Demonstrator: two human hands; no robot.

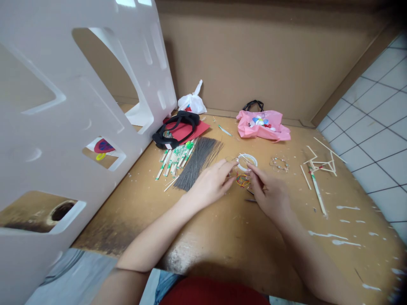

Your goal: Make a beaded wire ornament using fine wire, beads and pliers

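My left hand (214, 180) is closed in a pinch over the middle of the table, its fingertips at the left side of a white ring-shaped spool (256, 161). Facing it, my right hand (271, 190) pinches too, close to the ring's lower right edge. A fine thread or wire (244, 157) seems to run between the fingertips across the ring; its exact kind is too small to tell. Just below the fingers lies a tangle of red and yellow string (242, 181). Partly behind my right hand is a short dark stick (250, 200).
To the left are a bundle of grey wires (199, 163), wrapped chopsticks (174, 159) and a black head strap (186, 123) on red paper. A pink bag (263, 131) and white bag (193, 103) stand behind. Right: a beaded wire loop (280, 164) and stick frame (322, 166). White plastic panel (104, 97) stands left.
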